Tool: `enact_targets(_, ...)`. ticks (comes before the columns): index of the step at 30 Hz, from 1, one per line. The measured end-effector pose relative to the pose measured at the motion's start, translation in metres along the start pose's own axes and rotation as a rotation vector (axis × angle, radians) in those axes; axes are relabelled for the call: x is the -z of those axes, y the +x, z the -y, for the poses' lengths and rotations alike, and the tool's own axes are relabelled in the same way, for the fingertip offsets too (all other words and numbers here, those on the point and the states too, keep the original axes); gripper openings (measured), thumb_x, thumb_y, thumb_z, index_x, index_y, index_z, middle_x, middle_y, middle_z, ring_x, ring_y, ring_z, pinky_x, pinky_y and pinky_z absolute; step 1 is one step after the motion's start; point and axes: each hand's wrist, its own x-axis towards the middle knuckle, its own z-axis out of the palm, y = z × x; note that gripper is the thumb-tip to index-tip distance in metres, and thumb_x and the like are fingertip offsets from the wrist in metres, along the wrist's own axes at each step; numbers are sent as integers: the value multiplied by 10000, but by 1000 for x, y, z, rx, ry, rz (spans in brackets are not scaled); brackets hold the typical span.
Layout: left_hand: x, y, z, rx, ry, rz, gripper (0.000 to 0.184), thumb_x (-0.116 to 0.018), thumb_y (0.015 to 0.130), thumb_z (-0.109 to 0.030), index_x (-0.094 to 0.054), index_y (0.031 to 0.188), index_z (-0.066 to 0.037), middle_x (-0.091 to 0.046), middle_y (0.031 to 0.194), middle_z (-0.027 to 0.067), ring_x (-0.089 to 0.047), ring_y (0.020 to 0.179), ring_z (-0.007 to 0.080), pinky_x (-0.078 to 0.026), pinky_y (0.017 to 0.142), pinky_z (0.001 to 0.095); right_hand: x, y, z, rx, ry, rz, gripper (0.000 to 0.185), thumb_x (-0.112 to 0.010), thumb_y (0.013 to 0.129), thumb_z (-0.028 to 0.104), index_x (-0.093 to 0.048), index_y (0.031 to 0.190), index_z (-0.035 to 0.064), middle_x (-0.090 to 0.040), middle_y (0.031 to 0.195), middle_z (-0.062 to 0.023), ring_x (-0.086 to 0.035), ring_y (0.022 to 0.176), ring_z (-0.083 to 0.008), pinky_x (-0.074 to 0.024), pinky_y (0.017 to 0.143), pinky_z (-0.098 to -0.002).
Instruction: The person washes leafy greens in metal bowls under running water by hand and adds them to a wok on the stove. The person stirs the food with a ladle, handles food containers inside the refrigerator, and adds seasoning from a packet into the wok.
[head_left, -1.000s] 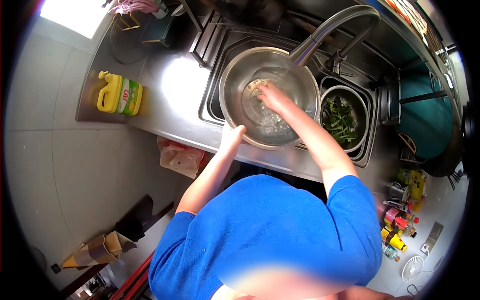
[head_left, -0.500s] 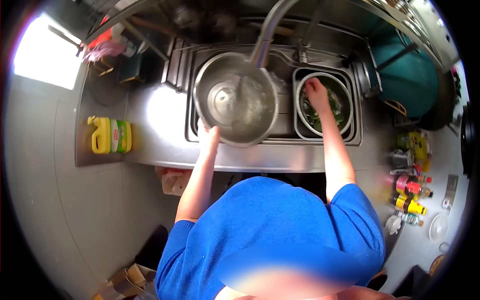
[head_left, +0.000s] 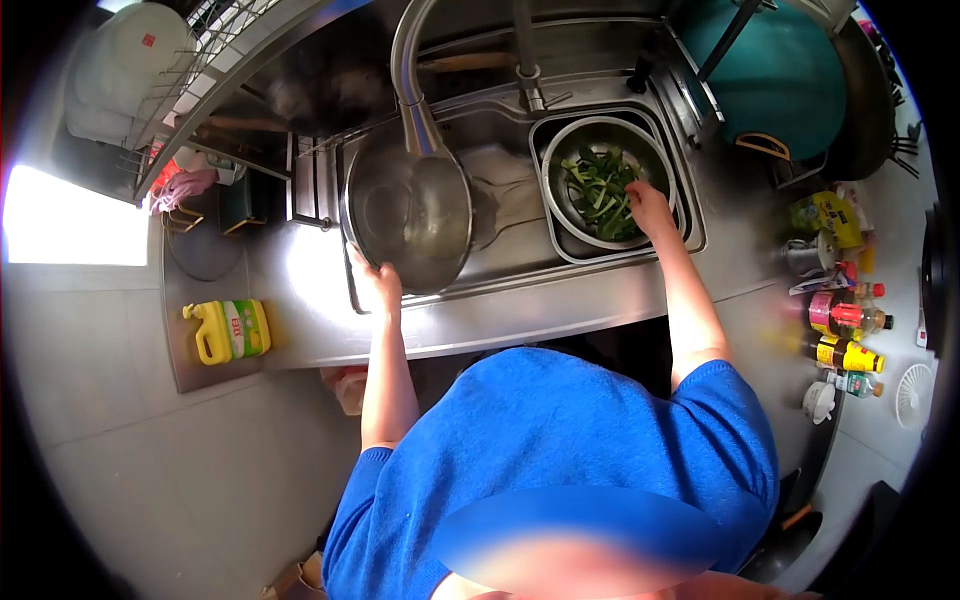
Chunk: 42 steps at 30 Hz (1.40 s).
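Note:
My left hand [head_left: 378, 290] grips the near-left rim of a large metal basin [head_left: 400, 240], fingers under the edge. The basin is tipped to one side over the left part of the sink, beneath the faucet [head_left: 420, 130]. Clear water spreads over the sink floor [head_left: 505, 190] beside it. On the right, a round metal bowl [head_left: 562, 222] sits in the smaller sink compartment with cut green leafy vegetables [head_left: 600, 195] inside. My right hand [head_left: 650, 210] reaches over its near-right rim, fingers curled together at the edge of the greens; what they hold is hidden.
A yellow jug [head_left: 230, 330] stands at the left end of the steel counter [head_left: 480, 325]. Right of the sink are a teal round board [head_left: 785, 90] and several bottles [head_left: 845, 350]. A wire rack [head_left: 215, 60] with white dishes hangs upper left.
My left hand has tipped the basin more steeply, and water now runs out over the sink floor. My right hand has moved from the bowl's far side to its near-right side. The view has turned.

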Motion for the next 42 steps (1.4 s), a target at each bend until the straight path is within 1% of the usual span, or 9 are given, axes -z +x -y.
enact_targets(11, 32, -15, -43, -291, 266, -217, 648, -477, 789, -57, -300, 1387, -237, -585, 1145, 134, -618, 882, 326, -481, 768, 387, 10, 9, -5, 154, 161, -104, 179, -493, 790, -16, -565, 952, 11, -586, 936, -197, -569, 878, -379, -453, 733, -423)
enact_targets(15, 44, -20, -44, -46, 354, -127, 654, -470, 776, -58, -308, 1382, -240, -539, 1211, 122, -599, 915, 328, -486, 749, 402, 26, 8, 8, 206, 140, -49, 144, -539, 775, 12, -570, 916, 15, -604, 904, -187, -586, 859, -362, -467, 725, -401)
enact_targets(21, 57, -26, -32, -453, 501, -476, 686, -494, 720, -19, -358, 1357, -234, -549, 1164, 99, -600, 910, 311, -507, 686, 379, 25, 7, 13, 170, 186, 33, 190, -560, 758, 6, -591, 944, 28, -617, 894, -163, -594, 843, -351, -477, 729, -367)
enact_targets(26, 75, -36, -25, 0, 219, -476, 520, -516, 712, -103, -509, 1231, -114, -652, 842, 174, -608, 689, 381, -470, 683, 427, 20, 2, 11, 226, 267, 39, 250, -545, 734, -44, -602, 965, 34, -574, 1024, -162, -557, 969, -333, -463, 775, -349)
enact_targets(32, 96, -46, 50, 256, -537, -350, 219, -517, 648, -51, -548, 858, 4, -494, 650, 36, -515, 555, 193, -446, 505, 338, 11, -3, -15, 502, -62, -53, 231, -600, 720, 9, -624, 948, 33, -585, 1120, -104, -575, 975, -291, -458, 807, -336)
enact_targets(33, 106, -51, 51, 595, -514, -265, 173, -506, 637, -28, -520, 810, -26, -472, 655, 48, -522, 545, 225, -471, 487, 394, 14, -6, -11, 379, 60, 14, 229, -626, 721, 45, -634, 949, 31, -579, 1155, -90, -562, 1011, -281, -440, 875, -336)
enact_targets(38, 101, -82, 122, 849, -905, -58, 254, -501, 640, -32, -506, 892, 3, -548, 775, 128, -579, 652, 310, -510, 550, 519, 33, 8, -5, 20, 870, 521, 335, -647, 718, 61, -622, 1051, 56, -561, 1146, -144, -482, 1113, -287, -372, 975, -344)
enact_targets(40, 95, -84, 132, 897, -983, 36, 341, -498, 654, -37, -495, 987, 41, -577, 889, 178, -591, 817, 341, -517, 655, 541, 38, -4, 19, 440, 240, -137, 461, -667, 683, 54, -578, 1135, 71, -511, 1217, -142, -480, 1111, -295, -371, 969, -342)
enact_targets(42, 93, -92, 116, 617, -1008, 124, 385, -503, 645, -11, -501, 1027, 33, -572, 903, 138, -587, 821, 280, -524, 709, 433, 67, -29, 71, 612, 206, -108, 534, -680, 655, 61, -548, 1172, 88, -464, 1270, -139, -442, 1163, -309, -353, 990, -360)
